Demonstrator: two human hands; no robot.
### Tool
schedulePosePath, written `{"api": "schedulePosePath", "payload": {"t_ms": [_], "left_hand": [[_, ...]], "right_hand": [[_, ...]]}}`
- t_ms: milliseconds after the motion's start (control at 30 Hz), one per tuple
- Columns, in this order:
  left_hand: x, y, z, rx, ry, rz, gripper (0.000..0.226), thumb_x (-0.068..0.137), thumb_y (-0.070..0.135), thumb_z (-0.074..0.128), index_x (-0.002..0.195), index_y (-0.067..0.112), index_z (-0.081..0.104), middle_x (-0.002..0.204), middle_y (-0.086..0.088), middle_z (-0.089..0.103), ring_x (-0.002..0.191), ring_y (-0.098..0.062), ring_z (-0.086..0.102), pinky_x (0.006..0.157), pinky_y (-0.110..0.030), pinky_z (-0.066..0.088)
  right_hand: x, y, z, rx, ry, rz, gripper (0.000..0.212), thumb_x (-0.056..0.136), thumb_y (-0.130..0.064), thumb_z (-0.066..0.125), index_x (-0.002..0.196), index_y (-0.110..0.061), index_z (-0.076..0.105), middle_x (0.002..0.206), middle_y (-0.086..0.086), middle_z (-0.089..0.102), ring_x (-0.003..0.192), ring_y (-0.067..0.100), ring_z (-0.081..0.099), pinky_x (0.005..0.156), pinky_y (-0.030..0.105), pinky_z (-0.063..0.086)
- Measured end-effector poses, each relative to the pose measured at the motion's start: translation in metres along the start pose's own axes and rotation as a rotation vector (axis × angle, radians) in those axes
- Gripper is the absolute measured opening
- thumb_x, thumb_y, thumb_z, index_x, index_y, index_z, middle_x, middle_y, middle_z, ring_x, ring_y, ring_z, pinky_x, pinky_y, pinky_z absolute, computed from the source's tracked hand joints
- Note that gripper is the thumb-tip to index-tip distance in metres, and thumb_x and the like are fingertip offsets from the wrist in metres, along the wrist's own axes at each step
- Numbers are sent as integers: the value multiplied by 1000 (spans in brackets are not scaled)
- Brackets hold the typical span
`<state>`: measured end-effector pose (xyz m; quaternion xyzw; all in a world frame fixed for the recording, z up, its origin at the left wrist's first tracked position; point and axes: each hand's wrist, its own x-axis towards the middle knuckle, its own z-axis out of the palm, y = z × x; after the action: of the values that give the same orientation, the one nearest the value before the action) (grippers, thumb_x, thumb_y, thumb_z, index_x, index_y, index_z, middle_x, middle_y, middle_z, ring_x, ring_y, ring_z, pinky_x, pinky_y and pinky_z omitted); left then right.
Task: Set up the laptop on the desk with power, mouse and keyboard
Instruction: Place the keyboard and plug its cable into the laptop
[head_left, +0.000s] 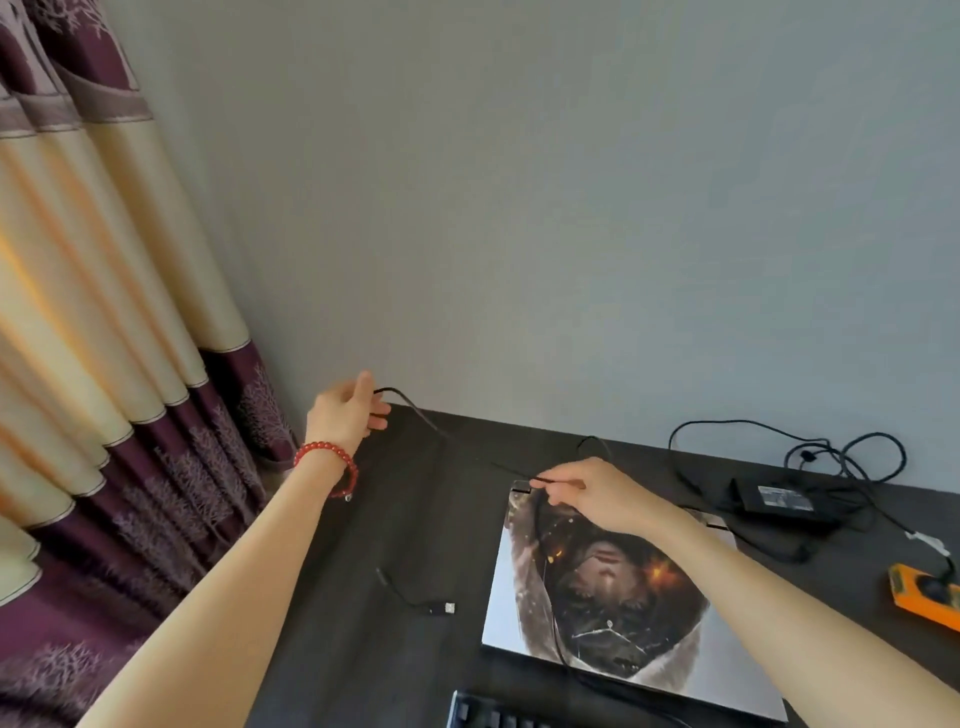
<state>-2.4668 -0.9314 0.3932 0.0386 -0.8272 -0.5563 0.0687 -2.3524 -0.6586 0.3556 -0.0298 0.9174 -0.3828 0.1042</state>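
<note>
Grip on the cable (457, 447) at both ends: my left hand (345, 410) is curled round it by the bench's (415, 519) far corner, my right hand (592, 491) pinches it above the laptop (597, 587). The cable is thin, black and taut between them. The laptop lies closed, its lid printed with a picture, the keyboard (493, 717) at its near edge.

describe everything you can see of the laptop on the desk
The laptop lies closed and flat on the dark desk, its silvery lid covered by a printed picture of a hooded figure. The hinge edge points toward the wall. A thin black cable trails across the lid. The right hand hovers over its far corner, and a keyboard sits by its near edge.
</note>
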Motion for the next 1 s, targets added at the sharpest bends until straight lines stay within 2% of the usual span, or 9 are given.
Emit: {"api": "schedulePosePath", "payload": {"t_ms": [100,233,300,533,600,700,767,867,1000], "left_hand": [[25,-31,-10,-191,-46,-164,29,92,22,51,105,-2,60,79,-8,66,62,-15,64,63,-26,54],[43,-76,-15,-56,-263,-129,42,91,4,48,131,17,40,84,-7,66,56,-15,67,52,-22,56],[43,-98,-15,67,-335,-91,46,92,3,46,135,16,37,93,-7,66,66,-19,66,64,-27,57],[64,-168,-4,229,-302,-71,31,91,3,42,114,11,60,101,-3,65,94,-15,53,84,-26,39],[70,-181,2,209,-305,-101,26,92,18,47,113,14,62,95,-2,64,87,-11,53,84,-25,38],[79,-193,10,182,-274,-115,29,94,26,45,111,11,63,98,-10,65,77,-8,54,78,-25,40],[86,-194,15,172,-218,-113,28,95,20,44,112,8,62,104,-12,65,81,-11,55,80,-26,43],[94,-191,25,131,-191,-91,25,95,13,43,112,10,62,95,-9,65,84,-13,56,83,-27,44],[79,-193,38,76,-373,-20,22,93,6,43,102,15,61,83,-2,62,59,-7,53,64,-19,46]], "right_hand": [[15,-8,32,25,-58,25,30,96,-32,44,122,-28,58,122,-11,62,110,-3,54,89,6,37],[42,-3,56,55,468,187,37,96,-22,44,132,-15,48,139,5,47,128,19,43,106,29,32],[48,5,67,123,525,345,44,96,-23,44,138,-13,37,146,8,37,133,24,37,111,37,30],[72,51,128,142,306,686,44,98,-15,31,141,-5,29,146,17,38,94,11,55,82,23,43],[80,56,149,51,237,728,42,97,-12,30,138,-3,34,140,20,44,114,32,53,99,41,41],[81,42,188,10,80,630,40,95,-8,32,134,0,37,115,16,54,106,30,53,97,36,41],[71,24,211,155,-87,570,46,98,-16,31,144,-11,26,116,13,57,97,24,57,88,21,45],[60,18,235,205,-278,511,50,99,-23,26,147,-25,13,140,17,45,124,28,47,107,34,34],[65,19,228,358,78,481,41,95,1,27,133,-4,42,125,21,58,110,26,58,96,23,39]]}}
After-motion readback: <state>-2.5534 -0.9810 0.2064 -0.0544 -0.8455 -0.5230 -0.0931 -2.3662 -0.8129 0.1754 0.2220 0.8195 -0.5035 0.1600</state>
